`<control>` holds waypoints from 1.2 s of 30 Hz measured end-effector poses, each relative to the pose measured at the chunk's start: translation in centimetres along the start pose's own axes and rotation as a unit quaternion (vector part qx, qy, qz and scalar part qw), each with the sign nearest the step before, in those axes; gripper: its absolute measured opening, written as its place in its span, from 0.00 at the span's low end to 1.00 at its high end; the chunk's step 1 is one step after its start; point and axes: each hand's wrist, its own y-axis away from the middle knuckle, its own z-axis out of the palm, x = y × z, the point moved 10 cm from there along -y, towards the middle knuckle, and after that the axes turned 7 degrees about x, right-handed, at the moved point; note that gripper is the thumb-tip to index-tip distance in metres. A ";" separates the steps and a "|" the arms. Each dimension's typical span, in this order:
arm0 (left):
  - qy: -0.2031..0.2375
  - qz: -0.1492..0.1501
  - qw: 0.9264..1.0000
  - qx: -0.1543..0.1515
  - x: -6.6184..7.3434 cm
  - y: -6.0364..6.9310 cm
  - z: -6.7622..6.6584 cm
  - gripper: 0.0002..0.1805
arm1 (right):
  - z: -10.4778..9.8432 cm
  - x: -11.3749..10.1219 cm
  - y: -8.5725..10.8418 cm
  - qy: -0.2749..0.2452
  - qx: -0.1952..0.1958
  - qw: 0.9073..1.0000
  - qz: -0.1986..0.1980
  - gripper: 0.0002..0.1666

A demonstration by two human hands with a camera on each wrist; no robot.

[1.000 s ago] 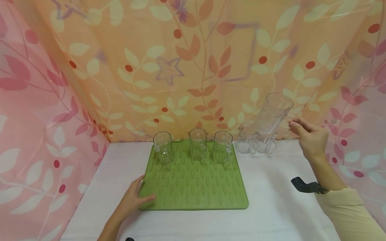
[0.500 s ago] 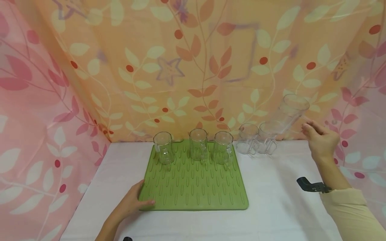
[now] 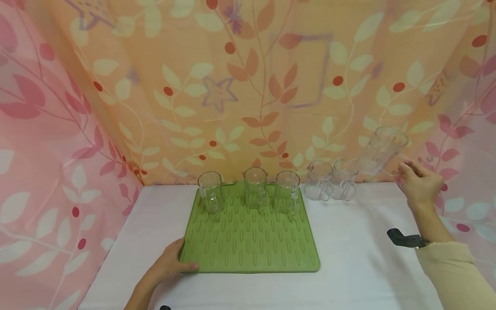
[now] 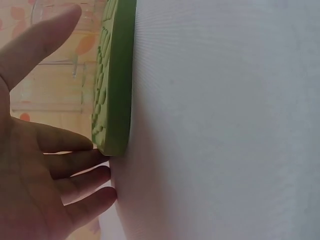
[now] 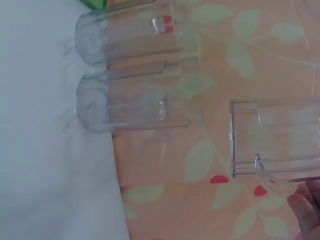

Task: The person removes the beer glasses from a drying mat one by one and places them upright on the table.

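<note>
My right hand (image 3: 421, 183) pinches the handle of a clear glass mug (image 3: 381, 150), raised and tilted near the back wall at the right. The right wrist view shows fingertips (image 5: 300, 205) on the handle of this mug (image 5: 280, 137), above the table. My left hand (image 3: 164, 262) lies at the front left corner of a green ridged mat (image 3: 252, 245). Its extended fingers touch the edge of the mat (image 4: 120, 85), and the thumb stands apart from them in the left wrist view. Three glass mugs (image 3: 211, 193) stand upright along the mat's back edge.
Two more glass mugs (image 3: 318, 181) stand upright on the white table (image 3: 348, 258), between the mat and the raised mug. A floral cloth wall (image 3: 248, 107) closes the back, with pink floral cloth (image 3: 50, 181) at the sides. A black wrist mount (image 3: 407, 239) sits on my right wrist.
The raised mug has moved right and somewhat lower with my right hand, clear of the two mugs on the table. My left hand has hardly moved at the mat's corner.
</note>
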 end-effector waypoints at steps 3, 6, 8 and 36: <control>-0.006 -0.006 1.000 -0.004 -0.1 0.1 0.1 0.59 | -0.5 0.4 -0.6 0.014 0.009 1.000 -0.010 0.14; -0.020 -0.008 1.000 -0.005 0.0 0.1 0.1 0.61 | -1.1 0.8 -1.1 0.009 0.020 1.000 -0.019 0.13; -0.029 -0.009 1.000 -0.004 0.0 0.1 0.1 0.61 | -1.5 1.0 -1.4 0.028 0.027 0.999 -0.029 0.13; -0.074 -0.025 0.997 0.003 -0.2 -0.2 0.1 0.61 | -3.2 9.0 -0.8 0.289 0.029 0.956 -0.042 0.21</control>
